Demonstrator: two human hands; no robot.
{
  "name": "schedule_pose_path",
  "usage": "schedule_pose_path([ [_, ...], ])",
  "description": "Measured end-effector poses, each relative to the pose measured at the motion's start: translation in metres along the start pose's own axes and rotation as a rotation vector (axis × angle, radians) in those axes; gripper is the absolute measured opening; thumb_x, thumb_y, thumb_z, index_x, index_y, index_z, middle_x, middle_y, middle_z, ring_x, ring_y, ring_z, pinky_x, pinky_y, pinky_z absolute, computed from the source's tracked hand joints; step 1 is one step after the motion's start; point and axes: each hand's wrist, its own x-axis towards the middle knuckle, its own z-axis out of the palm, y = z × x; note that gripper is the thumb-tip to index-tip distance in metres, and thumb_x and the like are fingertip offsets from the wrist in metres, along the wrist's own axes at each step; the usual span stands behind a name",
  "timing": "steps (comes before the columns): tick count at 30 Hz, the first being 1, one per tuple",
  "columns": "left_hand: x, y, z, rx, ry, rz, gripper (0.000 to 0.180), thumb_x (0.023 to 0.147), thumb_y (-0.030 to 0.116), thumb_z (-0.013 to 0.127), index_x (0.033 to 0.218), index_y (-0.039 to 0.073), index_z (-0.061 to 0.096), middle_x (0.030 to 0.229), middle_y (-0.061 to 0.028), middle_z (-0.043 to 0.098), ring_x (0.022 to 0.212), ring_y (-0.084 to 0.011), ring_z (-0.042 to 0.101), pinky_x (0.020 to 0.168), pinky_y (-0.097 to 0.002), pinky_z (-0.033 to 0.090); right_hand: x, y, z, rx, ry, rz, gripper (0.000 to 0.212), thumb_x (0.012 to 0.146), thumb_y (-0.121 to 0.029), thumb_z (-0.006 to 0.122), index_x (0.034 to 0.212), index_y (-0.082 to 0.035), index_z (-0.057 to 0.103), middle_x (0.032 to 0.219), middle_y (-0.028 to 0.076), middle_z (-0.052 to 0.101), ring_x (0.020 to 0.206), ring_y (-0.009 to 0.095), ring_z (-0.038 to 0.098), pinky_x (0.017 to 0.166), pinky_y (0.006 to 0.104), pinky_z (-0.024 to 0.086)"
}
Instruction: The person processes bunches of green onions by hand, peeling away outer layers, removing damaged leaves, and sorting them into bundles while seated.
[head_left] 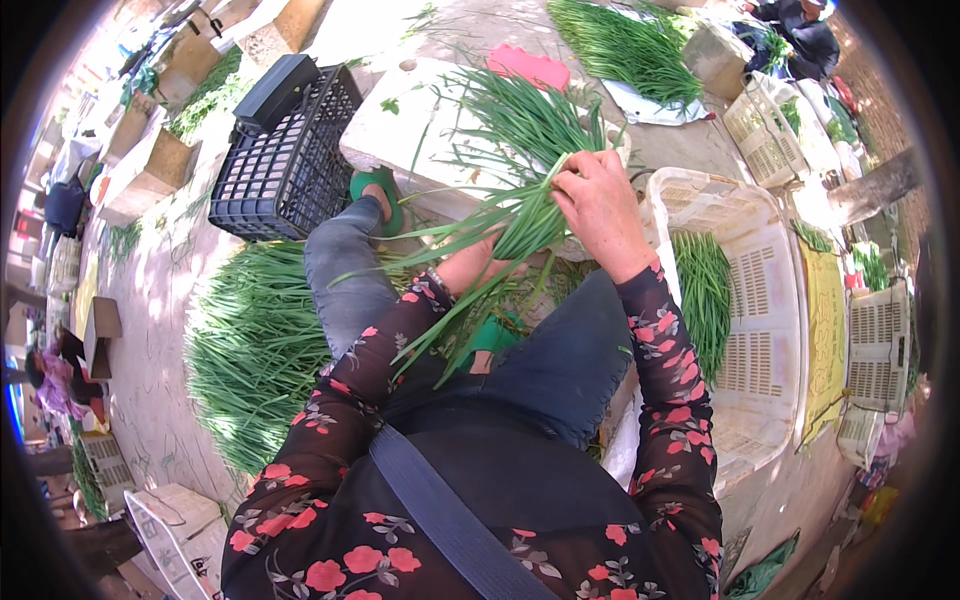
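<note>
Bunch of long, thin green leaves [525,215] is in front of me, lying diagonally over the right part of the low white block-shaped bench [385,135] and sticking out past its near edge, loose ends drooping toward my lap. Right hand [606,208]: thumb and fingers clamped on the bunch, near the bench's right edge. Left hand [472,262]: under the leaves, just off the near edge; fingers mostly hidden, so can't tell whether they're closed.

Clearance: bench's left part is mostly bare, a few stray strands plus one small green scrap. Flat pink slab [530,67] at the far edge, behind the bunch. Right side is tight: my forearm runs close along the left rim of the big white slatted plastic crate [785,300], which has a heap of green leaves [703,295] along its left wall and open space to the right of that. Left side: black plastic lattice crate [285,165] near the bench's left edge, dark oblong box [275,92] on its top. Nearer me, a thick pile of green leaves [255,350] on the ground, left of my leg.
</note>
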Motion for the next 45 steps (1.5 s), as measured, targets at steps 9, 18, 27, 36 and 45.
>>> schedule_pose_path([
  [9, -0.014, -0.041, 0.003, 0.119, 0.155, -0.195, 0.045, 0.086, 0.019, 0.066, 0.127, 0.007, 0.053, 0.111, -0.0175, 0.063, 0.100, -0.0318, 0.062, 0.084, -0.0397, 0.050, -0.029, 0.063, -0.028, 0.411, -0.116, 0.584, 0.015, 0.081, -0.013, 0.067, 0.088, 0.000, 0.067, 0.077, 0.012, 0.066, 0.065, 0.026, 0.062, 0.063, 0.0343, 0.049],
  [18, 0.005, -0.008, -0.019, 0.723, 0.298, 0.163, 0.045, 0.081, 0.023, 0.064, 0.123, 0.009, 0.054, 0.084, -0.0112, 0.054, 0.076, -0.0323, 0.057, 0.066, -0.0418, 0.046, -0.030, 0.001, -0.076, 0.435, -0.119, 0.583, 0.019, 0.080, -0.021, 0.070, 0.084, -0.002, 0.069, 0.074, 0.011, 0.065, 0.068, 0.028, 0.061, 0.066, 0.0383, 0.050],
  [27, 0.004, 0.003, -0.024, 0.830, 0.306, 0.283, 0.051, 0.077, 0.021, 0.063, 0.123, 0.003, 0.053, 0.086, -0.0100, 0.054, 0.075, -0.0277, 0.055, 0.066, -0.0391, 0.045, -0.038, 0.009, -0.008, 0.354, -0.156, 0.329, 0.016, 0.079, -0.017, 0.073, 0.090, -0.006, 0.068, 0.077, 0.005, 0.060, 0.074, 0.023, 0.058, 0.068, 0.0333, 0.048],
  [36, 0.001, 0.003, -0.028, 0.844, 0.359, 0.289, 0.056, 0.078, 0.022, 0.061, 0.129, 0.002, 0.051, 0.091, -0.0101, 0.056, 0.079, -0.0267, 0.055, 0.069, -0.0380, 0.045, -0.047, 0.018, -0.058, 0.610, 0.021, 0.704, 0.018, 0.086, -0.021, 0.069, 0.080, -0.005, 0.064, 0.072, 0.002, 0.057, 0.065, 0.017, 0.054, 0.063, 0.0311, 0.045],
  [45, 0.003, 0.000, -0.025, 0.906, 0.370, 0.385, 0.054, 0.077, 0.023, 0.057, 0.126, 0.001, 0.054, 0.083, -0.0056, 0.049, 0.073, -0.0217, 0.050, 0.064, -0.0344, 0.040, -0.039, -0.003, -0.008, 0.505, -0.347, 0.439, 0.018, 0.077, -0.019, 0.071, 0.085, -0.002, 0.070, 0.083, 0.008, 0.059, 0.082, 0.025, 0.057, 0.074, 0.0336, 0.046],
])
